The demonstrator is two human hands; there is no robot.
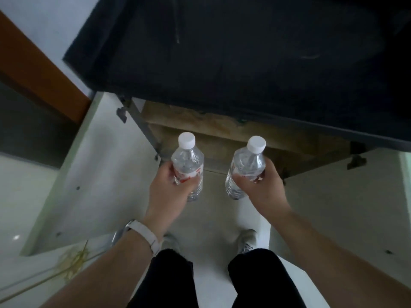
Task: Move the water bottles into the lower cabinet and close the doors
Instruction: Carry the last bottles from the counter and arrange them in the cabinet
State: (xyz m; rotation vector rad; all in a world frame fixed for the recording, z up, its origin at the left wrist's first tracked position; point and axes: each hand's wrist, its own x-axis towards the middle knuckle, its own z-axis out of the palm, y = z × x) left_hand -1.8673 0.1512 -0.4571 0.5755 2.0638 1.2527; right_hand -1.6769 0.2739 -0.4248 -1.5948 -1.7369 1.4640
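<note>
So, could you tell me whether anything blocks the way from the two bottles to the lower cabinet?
Nothing visible does. Both cabinet doors stand open, and the left bottle and right bottle are held just outside the open cabinet.

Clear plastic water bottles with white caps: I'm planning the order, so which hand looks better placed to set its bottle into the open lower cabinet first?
Right, marginally: the right hand holds its bottle over the cabinet opening; the left hand sits by the frame.

left hand (169, 187) gripping, right hand (262, 187) — gripping
</note>
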